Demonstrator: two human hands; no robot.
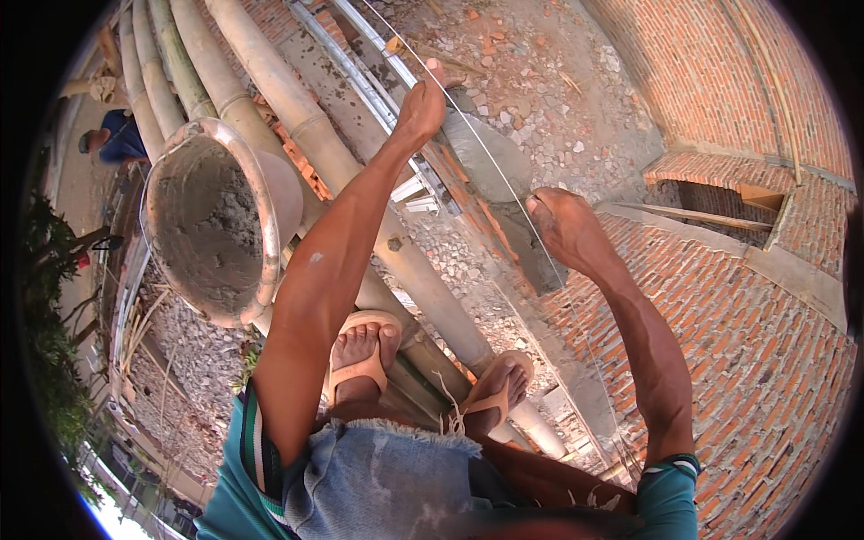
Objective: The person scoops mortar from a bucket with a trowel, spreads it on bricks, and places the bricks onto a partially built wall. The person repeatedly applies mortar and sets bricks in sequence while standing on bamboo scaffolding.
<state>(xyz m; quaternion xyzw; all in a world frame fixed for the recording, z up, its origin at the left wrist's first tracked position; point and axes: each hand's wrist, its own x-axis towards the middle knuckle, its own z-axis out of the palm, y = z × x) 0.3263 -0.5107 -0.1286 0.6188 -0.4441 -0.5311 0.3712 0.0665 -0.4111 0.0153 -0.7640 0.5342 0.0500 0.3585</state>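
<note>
My left hand (421, 110) is closed, thumb raised, around what looks like the handle of a trowel. The grey, round-tipped trowel blade (488, 157) lies over the top of a brick wall. Wet mortar (531, 247) coats the bricks beyond its tip. My right hand (569, 229) is closed beside that mortar, its thumb against or very near a taut white string (481, 144). What its curled fingers hold, if anything, is hidden. The string runs along the wall top past both hands. To the left stands a bucket (270, 238) with grey mortar inside.
My sandalled feet (364, 351) stand on thick bamboo poles (427, 279). Metal channels (355, 67) run beside the wall. Rubble (558, 99) covers the ground beyond it, and brick walls (720, 360) rise at right. Another person (124, 139) is at far left.
</note>
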